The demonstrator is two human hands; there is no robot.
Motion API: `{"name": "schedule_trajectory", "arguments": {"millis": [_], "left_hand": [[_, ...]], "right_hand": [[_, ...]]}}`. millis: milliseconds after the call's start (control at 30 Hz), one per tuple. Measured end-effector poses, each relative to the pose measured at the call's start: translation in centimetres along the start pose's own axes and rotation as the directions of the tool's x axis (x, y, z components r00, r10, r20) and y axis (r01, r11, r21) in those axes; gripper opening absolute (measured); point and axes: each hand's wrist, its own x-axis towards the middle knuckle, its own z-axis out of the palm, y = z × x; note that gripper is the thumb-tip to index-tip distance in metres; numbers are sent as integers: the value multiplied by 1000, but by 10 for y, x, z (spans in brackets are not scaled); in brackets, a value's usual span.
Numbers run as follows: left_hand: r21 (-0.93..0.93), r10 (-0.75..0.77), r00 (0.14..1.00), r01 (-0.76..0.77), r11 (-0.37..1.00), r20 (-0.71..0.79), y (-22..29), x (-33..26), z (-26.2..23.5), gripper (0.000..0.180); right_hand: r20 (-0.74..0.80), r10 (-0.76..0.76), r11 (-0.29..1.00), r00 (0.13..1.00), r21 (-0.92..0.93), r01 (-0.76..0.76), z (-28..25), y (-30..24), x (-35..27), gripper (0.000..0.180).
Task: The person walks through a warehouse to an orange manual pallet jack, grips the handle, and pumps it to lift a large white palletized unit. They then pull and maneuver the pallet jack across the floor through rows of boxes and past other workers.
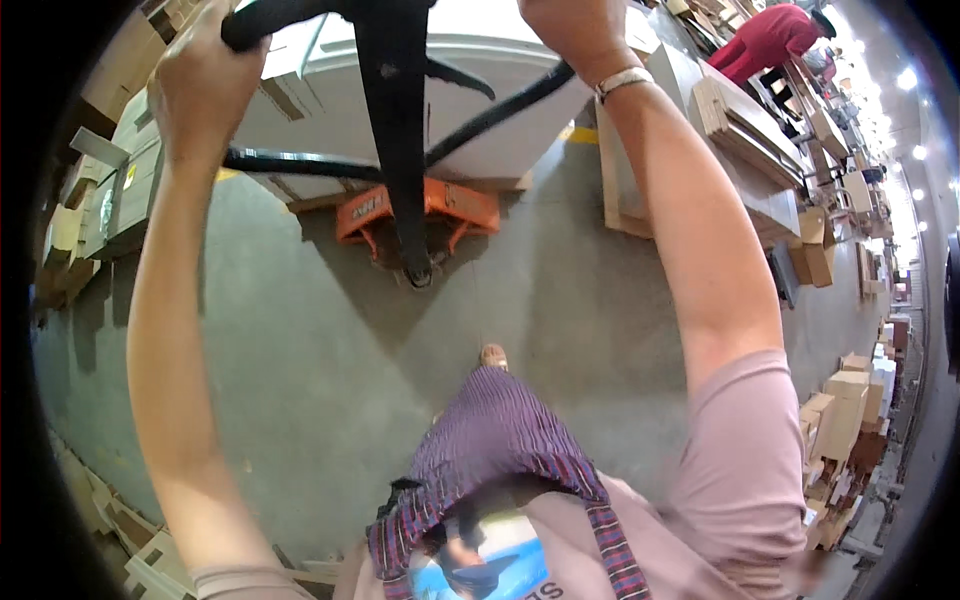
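A pallet jack stands in front of me, with an orange base (465, 207) low down and a black handle (390, 100) rising toward me. My left hand (208, 85) is closed around the left side of the handle's looped grip. On the loop's right side, my right hand (580, 35) is closed too, though its fingers are partly cut off by the top edge. Behind the handle lies a stack of large white panels (490, 110), strapped, on the jack's far side. A small black lever (465, 78) sticks out from the handle shaft.
Grey concrete floor (290, 340) stretches around my feet. Stacked boards (750, 125) stand at the right, and grey-white panels (130, 200) at the left. A person in red (765, 45) bends over at the far right. Cartons (845, 410) line the right rim.
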Motion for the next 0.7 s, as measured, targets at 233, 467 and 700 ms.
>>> {"name": "schedule_trajectory", "arguments": {"millis": [233, 467, 700], "left_hand": [[-16, -78, 996, 79, 997, 39, 31, 1, -7, 31], [-62, -54, 998, 54, 997, 14, 29, -4, -20, 25], [-78, -157, 984, 163, 984, 82, 21, -15, -2, 27]], "right_hand": [[19, 2, 985, 1000, -175, 2, 30, 36, -14, 16], [73, 89, 996, 993, -16, -88, -1, -5, -13, 20], [75, 93, 982, 993, 156, -104, 3, 7, -19, 12]]}}
